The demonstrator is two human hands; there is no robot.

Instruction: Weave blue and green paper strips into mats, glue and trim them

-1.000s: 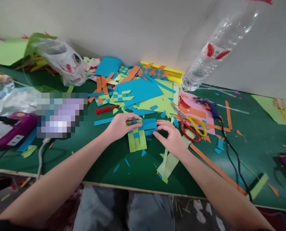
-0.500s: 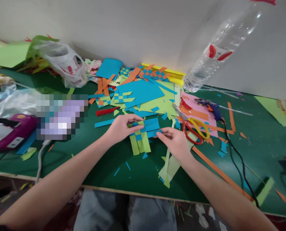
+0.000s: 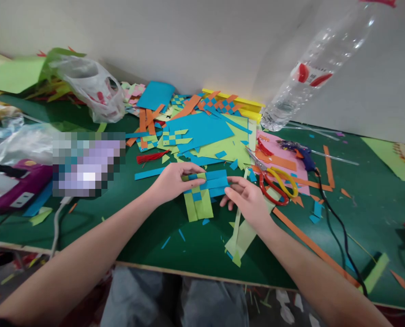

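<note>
A small woven paper piece of blue and light green strips is held just above the green tabletop. My left hand pinches its left part between thumb and fingers. Blue strips run out to the right of the weave, and green strips hang down toward me. At the right ends of the blue strips is my right hand, its thumb and index finger closed around the lower strip's end, the other fingers curled loosely beneath. The covered part of the weave is hidden by my left fingers.
Scissors with red and yellow handles lie right of my right hand. Behind are a blue glue gun, paper sheets and a tilted plastic bottle. A pixelated device, its cable and a purple power strip are left.
My right thumb and fingers have shifted slightly along the blue strip ends, with the lower fingers more spread. The green strips now sit closer together; my left hand keeps its hold.
</note>
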